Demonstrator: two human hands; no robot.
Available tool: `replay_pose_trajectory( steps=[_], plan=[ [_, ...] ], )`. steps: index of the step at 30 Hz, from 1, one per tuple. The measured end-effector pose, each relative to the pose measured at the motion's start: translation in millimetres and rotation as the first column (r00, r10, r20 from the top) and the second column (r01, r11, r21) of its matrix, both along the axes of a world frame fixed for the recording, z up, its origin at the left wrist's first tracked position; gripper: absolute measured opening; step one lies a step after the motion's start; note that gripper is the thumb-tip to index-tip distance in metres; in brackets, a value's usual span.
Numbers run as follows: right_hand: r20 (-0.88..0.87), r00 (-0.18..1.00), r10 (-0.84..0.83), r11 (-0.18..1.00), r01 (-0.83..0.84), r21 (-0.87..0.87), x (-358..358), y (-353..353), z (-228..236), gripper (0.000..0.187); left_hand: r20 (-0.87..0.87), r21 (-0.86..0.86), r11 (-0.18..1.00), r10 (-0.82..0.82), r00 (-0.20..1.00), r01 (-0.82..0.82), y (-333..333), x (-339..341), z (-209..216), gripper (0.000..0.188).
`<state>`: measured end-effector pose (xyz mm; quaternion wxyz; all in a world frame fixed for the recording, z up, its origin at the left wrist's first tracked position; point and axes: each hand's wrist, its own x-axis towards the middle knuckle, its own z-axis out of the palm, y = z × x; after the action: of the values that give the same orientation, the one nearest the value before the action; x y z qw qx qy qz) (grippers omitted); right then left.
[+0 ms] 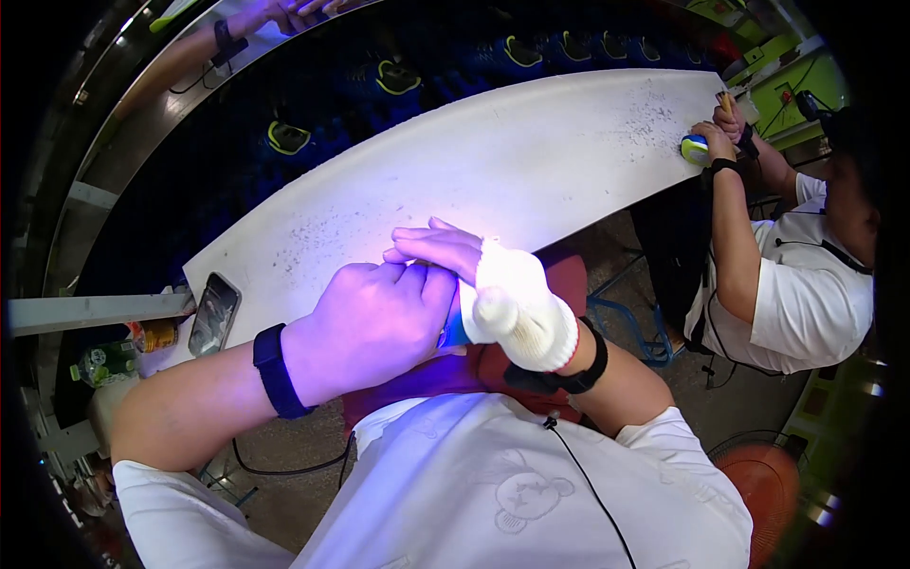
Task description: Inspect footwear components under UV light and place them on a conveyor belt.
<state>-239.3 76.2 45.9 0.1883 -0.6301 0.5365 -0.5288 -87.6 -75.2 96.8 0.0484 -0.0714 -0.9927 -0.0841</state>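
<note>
My left hand [379, 318] is bare, its fingers curled and closed, with a dark band on the wrist. My right hand [445, 251] wears a cream knit glove that covers thumb and palm and leaves the fingertips bare. Those fingers stretch over the left knuckles, and the two hands press together just above the near edge of a white worktop [455, 161]. Between them shows a small bright blue piece [455, 327], mostly covered by the hands, so its kind cannot be made out. Violet light falls on both hands.
Dark shoes with yellow-green collars [396, 78] line the far side. A phone [216, 313] lies at the left end, near a plastic bottle [104, 362]. At right, a co-worker's hands hold a blue and yellow-green item [695, 149]. An orange fan [758, 493] stands lower right. Grey specks dot the worktop.
</note>
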Motion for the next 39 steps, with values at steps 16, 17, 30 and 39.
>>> replay_pose_trajectory(
  steps=[16,17,30,39],
  plan=[
    [0.030,0.811,-0.585,0.810,0.581,0.075,-9.2,-20.9,-58.9,0.067,-0.182,0.905,0.399,0.678,0.712,-0.148,-47.7,74.7,23.7,0.049],
    [0.002,0.748,-0.664,0.741,0.658,0.132,-32.2,-17.4,-75.8,0.050,-0.386,0.813,0.577,0.631,0.673,-0.074,-64.0,68.6,64.0,0.050],
    [-0.368,0.570,-0.734,0.620,0.784,-0.021,-54.9,-36.9,-97.1,0.018,-0.676,0.029,0.816,0.441,0.590,-0.577,-379.3,-119.1,375.1,0.077],
    [-0.378,0.547,-0.747,0.607,0.793,-0.052,-63.2,-28.9,-94.2,0.016,-0.727,-0.393,0.774,0.068,0.683,-0.496,-280.1,-88.0,260.8,0.059]
  ],
)
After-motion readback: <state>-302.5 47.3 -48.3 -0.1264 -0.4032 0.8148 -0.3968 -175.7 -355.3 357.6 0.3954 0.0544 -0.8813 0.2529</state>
